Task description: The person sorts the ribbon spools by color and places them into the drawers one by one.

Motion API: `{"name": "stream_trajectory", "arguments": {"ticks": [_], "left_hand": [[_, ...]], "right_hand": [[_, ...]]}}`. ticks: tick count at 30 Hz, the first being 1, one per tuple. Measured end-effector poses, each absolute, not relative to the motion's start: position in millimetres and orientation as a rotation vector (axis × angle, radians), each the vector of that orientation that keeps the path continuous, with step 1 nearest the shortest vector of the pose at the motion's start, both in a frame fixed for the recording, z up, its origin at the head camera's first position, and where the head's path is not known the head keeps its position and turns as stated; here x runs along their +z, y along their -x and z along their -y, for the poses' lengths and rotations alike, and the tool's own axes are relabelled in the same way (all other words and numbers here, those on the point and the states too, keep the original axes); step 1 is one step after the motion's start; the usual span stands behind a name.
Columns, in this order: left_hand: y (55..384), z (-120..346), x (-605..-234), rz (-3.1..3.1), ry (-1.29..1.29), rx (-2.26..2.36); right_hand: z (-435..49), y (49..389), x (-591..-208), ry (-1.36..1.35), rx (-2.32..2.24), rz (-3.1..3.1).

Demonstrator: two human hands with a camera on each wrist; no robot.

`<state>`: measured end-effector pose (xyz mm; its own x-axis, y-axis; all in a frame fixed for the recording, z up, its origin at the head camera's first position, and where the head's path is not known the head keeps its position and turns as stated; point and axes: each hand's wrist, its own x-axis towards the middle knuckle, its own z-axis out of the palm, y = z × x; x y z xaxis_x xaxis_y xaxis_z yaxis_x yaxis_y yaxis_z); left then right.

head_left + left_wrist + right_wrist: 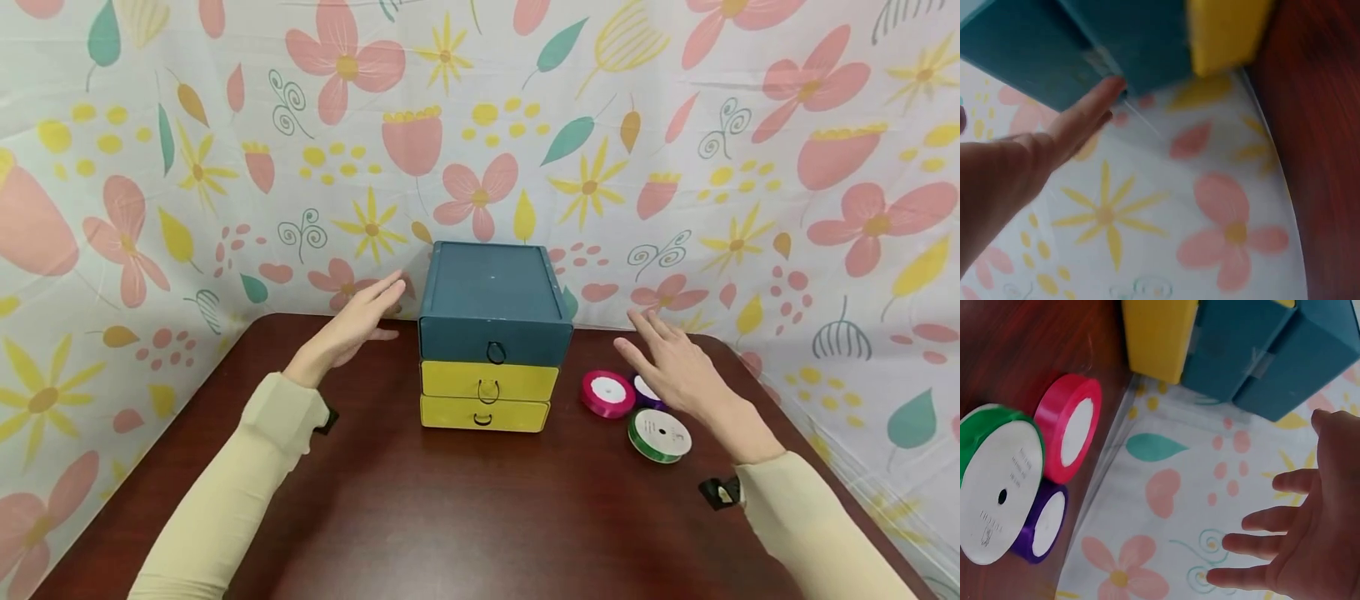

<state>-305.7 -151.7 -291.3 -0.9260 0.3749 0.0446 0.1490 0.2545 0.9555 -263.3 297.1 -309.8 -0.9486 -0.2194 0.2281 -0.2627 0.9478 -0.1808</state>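
Note:
A small chest of drawers [491, 333] stands at the back middle of the table, with a blue top and upper drawer and two yellow drawers below, each with a ring pull. To its left, my left hand [362, 321] is held in the air, fingers straight and holding nothing. My right hand [678, 367] hovers on the other side, fingers spread, apart from everything. Below it lie three ribbon spools: a pink one [607, 394], a green one [660, 435] and a purple one [1043, 525], which is partly hidden by the hand in the head view.
The dark red-brown table [450, 508] has its back edge against a white cloth [480, 108] printed with flowers and leaves. The same cloth hangs at both sides. A small black device [720, 493] sits at the right wrist.

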Motion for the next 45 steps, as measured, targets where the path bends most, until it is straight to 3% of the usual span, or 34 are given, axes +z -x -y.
{"name": "stream_trajectory", "arguments": {"ticks": [16, 26, 34, 45], "left_hand": [[316, 109, -283, -2.185, -0.394, 1.974], [314, 105, -285, -2.355, -0.433, 1.861], [317, 101, -289, -2.472, -0.505, 1.848], [316, 103, -292, -2.487, -0.521, 1.831]], "right_hand": [[-241, 217, -288, -0.576, 0.371, 2.9], [-192, 219, -306, -0.84, 1.408, 2.85], [-147, 235, -307, -0.608, 2.463, 2.612], [-135, 238, -308, -0.553, 2.731, 2.429]]}}
